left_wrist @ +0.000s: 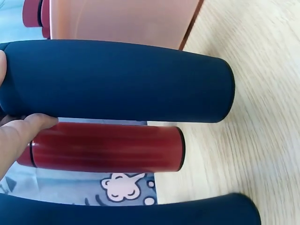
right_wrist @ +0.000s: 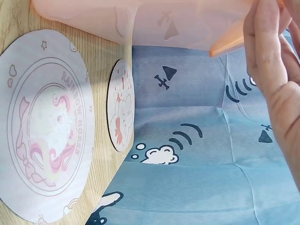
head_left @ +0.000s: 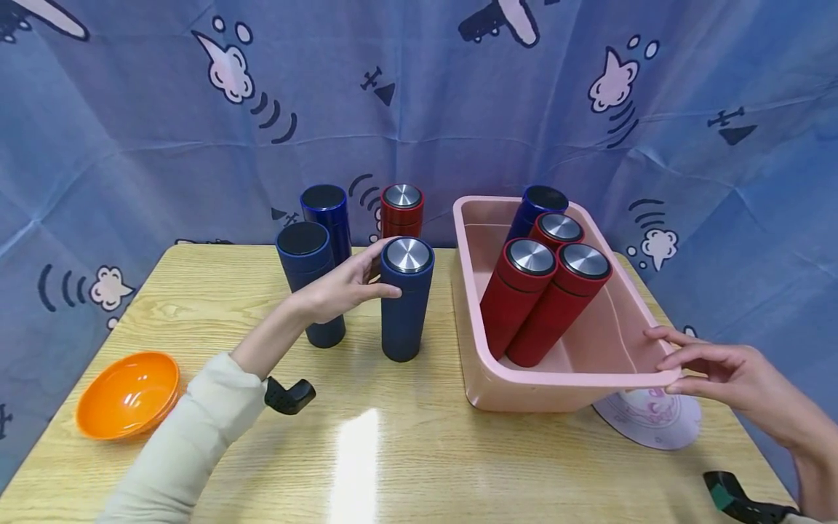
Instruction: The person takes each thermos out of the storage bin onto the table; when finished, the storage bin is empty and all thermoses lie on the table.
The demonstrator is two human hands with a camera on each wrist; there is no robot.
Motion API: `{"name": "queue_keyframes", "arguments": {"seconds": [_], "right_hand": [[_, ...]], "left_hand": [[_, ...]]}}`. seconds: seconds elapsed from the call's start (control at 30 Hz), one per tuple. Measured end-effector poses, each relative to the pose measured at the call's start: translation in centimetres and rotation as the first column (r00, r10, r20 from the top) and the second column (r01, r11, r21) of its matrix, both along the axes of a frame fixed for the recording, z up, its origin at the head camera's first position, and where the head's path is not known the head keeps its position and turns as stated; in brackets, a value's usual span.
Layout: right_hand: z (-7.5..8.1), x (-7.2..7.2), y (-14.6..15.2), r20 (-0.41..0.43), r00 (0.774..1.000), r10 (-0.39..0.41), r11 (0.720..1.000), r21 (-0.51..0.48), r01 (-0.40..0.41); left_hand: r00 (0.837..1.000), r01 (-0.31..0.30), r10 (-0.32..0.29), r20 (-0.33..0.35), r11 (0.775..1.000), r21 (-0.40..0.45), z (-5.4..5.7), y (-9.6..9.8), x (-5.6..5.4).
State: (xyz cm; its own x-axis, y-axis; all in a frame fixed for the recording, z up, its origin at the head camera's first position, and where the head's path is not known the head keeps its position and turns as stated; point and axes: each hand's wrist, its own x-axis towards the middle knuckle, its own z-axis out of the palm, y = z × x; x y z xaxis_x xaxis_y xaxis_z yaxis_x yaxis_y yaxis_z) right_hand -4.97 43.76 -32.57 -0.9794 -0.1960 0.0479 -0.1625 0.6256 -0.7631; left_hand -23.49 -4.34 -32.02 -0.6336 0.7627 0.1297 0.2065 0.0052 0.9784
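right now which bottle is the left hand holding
The left hand holds the navy bottle with a silver top; the other blue bottles have dark tops, and the other silver-topped bottles are red.

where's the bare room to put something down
The table is bare in front of the pink tub, left of the round mat, and back left, between the orange bowl and the blue bottles. Crowded: around the left hand and those bottles, and inside the tub around its four bottles.
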Motion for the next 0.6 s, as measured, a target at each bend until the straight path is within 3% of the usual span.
{"name": "queue_keyframes", "arguments": {"seconds": [0.27, 0.43, 0.6], "right_hand": [[-0.1, 0.1, 0.1, 0.015, 0.999, -0.035, 0.999, 0.013, 0.035], [0.0, 0.1, 0.0, 0.020, 1.000, -0.023, 1.000, 0.002, 0.023], [0.1, 0.0, -0.1, 0.002, 1.000, -0.006, 1.000, -0.022, 0.006]], "left_hand": [[0.998, 0.014, -0.014, 0.066, 1.000, -0.002, -0.4, 0.3, -0.8], [0.991, -0.017, 0.015, 0.134, 1.000, 0.013, -1.4, 0.2, -1.0], [0.995, -0.058, 0.056, 0.084, 0.998, 0.017, -2.9, 0.3, -0.8]]}}
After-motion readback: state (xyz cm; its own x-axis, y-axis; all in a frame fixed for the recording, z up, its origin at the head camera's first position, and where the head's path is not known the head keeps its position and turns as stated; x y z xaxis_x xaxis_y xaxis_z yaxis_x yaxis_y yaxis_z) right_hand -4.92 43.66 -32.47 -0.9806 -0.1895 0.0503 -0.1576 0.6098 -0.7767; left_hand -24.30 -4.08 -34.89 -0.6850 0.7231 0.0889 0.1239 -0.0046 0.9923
